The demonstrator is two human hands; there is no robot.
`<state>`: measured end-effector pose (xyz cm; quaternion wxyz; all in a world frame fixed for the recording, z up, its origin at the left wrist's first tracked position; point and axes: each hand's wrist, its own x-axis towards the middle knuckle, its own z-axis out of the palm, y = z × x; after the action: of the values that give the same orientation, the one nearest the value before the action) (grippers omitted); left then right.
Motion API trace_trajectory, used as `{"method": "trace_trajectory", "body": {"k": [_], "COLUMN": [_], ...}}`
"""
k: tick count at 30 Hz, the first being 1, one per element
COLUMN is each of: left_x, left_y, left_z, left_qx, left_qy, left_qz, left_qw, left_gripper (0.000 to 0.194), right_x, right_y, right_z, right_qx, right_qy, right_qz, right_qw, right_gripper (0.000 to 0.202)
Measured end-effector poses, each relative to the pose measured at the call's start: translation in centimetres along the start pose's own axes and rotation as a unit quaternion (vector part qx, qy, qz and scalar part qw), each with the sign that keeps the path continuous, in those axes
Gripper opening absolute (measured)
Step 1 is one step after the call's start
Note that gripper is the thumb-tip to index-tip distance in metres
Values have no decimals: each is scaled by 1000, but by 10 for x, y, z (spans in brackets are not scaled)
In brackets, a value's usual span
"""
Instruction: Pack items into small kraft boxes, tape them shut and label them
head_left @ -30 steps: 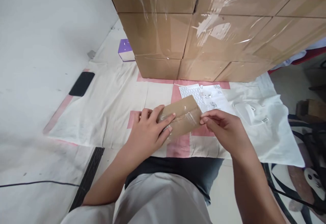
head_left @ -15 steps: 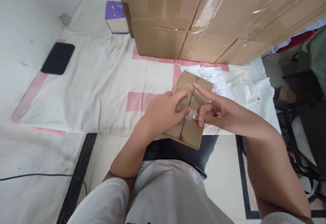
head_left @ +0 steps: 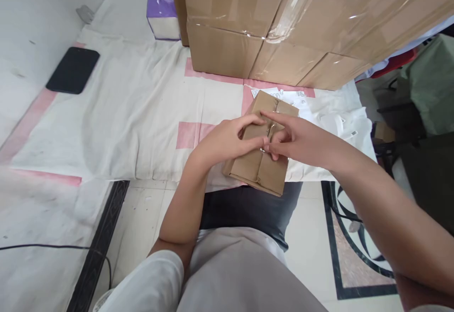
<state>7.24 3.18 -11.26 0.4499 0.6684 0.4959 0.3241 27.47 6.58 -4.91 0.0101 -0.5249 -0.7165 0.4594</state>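
Note:
A small cardboard box (head_left: 271, 172) lies tilted near the table's front edge, its flap seam facing up. Around its left side and top my left hand (head_left: 227, 139) is closed, the thumb pressed down by the seam. My right hand (head_left: 301, 137) comes over from the right, its index finger stretched along the box top. Its thumb and curled fingers pinch a strip of clear tape (head_left: 262, 150) that crosses the seam; most of the strip is hidden by the fingers.
Large taped cardboard boxes (head_left: 223, 49) stand at the back. Printed papers (head_left: 296, 99) and white scraps (head_left: 329, 123) lie right of the small box. A black phone (head_left: 73, 70) and a purple-and-white pack (head_left: 162, 16) are on the left of the cloth-covered table (head_left: 113, 132).
My right hand has moved left with the tape, and its thumb now meets my left thumb at the seam. The strip shows less. The whole view has shifted slightly.

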Motion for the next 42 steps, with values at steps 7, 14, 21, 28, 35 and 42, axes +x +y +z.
{"method": "trace_trajectory", "body": {"k": [7, 14, 21, 28, 35, 42], "left_x": [-2, -5, -4, -46, -77, -80], "left_y": [-9, -5, -7, 11, 41, 24], "left_z": [4, 6, 4, 28, 56, 33], "left_qx": [10, 18, 22, 58, 423, 450], "left_qy": [12, 22, 28, 186, 84, 65], "left_qz": [22, 14, 6, -55, 38, 73], "left_qw": [1000, 999, 999, 979, 901, 888], "left_gripper": [42, 42, 42, 79, 60, 71], "right_x": [10, 15, -22, -33, 3, 37], "right_y": [10, 30, 61, 145, 188, 195], "right_z": [9, -8, -35, -30, -35, -56], "right_qx": [-122, -155, -159, -37, -114, -128], "right_qy": [68, 117, 93, 179, 364, 343], "right_qz": [-71, -100, 4, 192, 107, 36], "right_qw": [988, 976, 983, 964, 918, 930], "right_gripper": [73, 70, 90, 83, 40, 31]}}
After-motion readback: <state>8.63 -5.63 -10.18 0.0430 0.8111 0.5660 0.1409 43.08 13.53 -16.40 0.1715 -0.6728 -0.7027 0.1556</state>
